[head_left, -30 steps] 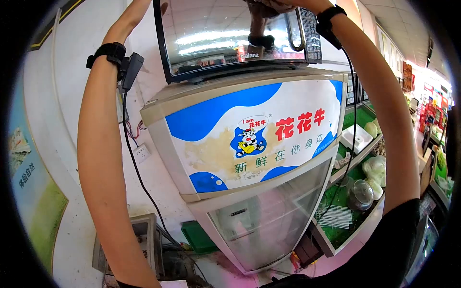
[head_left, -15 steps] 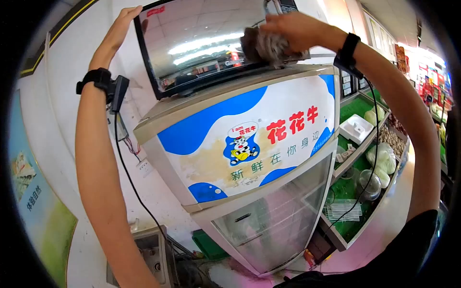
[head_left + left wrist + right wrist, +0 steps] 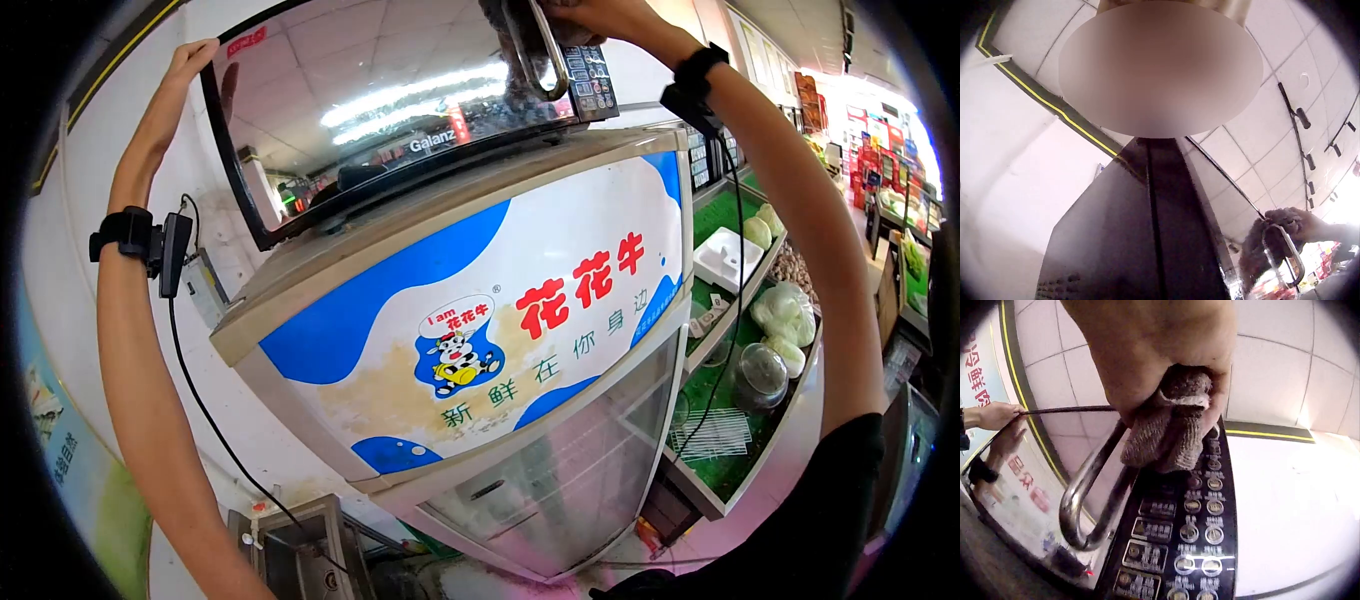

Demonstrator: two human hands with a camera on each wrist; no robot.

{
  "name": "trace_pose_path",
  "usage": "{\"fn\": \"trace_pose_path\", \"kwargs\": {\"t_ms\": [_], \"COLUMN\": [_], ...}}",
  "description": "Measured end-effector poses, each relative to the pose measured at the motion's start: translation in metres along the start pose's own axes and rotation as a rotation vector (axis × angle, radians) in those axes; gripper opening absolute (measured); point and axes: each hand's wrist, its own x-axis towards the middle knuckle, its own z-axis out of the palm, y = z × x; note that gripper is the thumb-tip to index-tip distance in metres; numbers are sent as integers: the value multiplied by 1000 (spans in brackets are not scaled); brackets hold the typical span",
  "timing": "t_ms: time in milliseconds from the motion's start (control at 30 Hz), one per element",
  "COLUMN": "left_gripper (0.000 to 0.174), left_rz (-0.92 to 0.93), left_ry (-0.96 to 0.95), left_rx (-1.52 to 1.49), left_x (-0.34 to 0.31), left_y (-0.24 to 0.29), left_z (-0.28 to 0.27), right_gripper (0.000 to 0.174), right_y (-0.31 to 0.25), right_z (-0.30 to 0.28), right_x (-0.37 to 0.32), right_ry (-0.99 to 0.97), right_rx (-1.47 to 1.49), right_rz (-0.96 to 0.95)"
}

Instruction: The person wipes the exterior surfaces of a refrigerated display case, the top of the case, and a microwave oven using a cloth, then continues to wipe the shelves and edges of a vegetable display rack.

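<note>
A black microwave (image 3: 400, 100) with a mirror-like door stands on top of a fridge cabinet. In the head view, my left hand (image 3: 190, 65) rests at its upper left corner with the fingers extended. A blurred oval covers much of the left wrist view. My right hand (image 3: 1166, 344) grips a bunched grey-brown cloth (image 3: 1169, 437) at the upper part of the control panel (image 3: 1191, 525). The metal door handle (image 3: 1082, 506) is just beside the cloth. The door reflects the cloth and parts of both arms.
Below is the white fridge (image 3: 480, 320) with its cow-logo panel and glass door. On the right, a green-lined shelf (image 3: 715, 400) holds cabbages, a white tray and a glass jar. A metal sink (image 3: 310, 540) sits low at left. Cables hang from both wrists.
My right hand with the cloth went down to the door's lower right, then back up beside the handle. My left hand stays at the upper left corner. The head view has shifted.
</note>
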Motion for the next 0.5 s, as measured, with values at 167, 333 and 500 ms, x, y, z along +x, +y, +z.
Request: {"fn": "trace_pose_path", "kwargs": {"t_ms": [167,333,500], "left_gripper": [68,62,65], "left_rz": [-24,-66,-61], "left_ry": [32,-12,34], "left_rx": [-51,-164,-118], "left_x": [-3,-2,-6], "left_y": [2,8,14], "left_z": [6,3,4], "right_gripper": [83,81,72], "right_y": [36,17,21], "right_z": [25,-23,-49], "right_x": [-31,-82,-69], "right_ry": [-163,-489,-475], "right_rx": [47,309,160], "right_rz": [-64,18,-83]}}
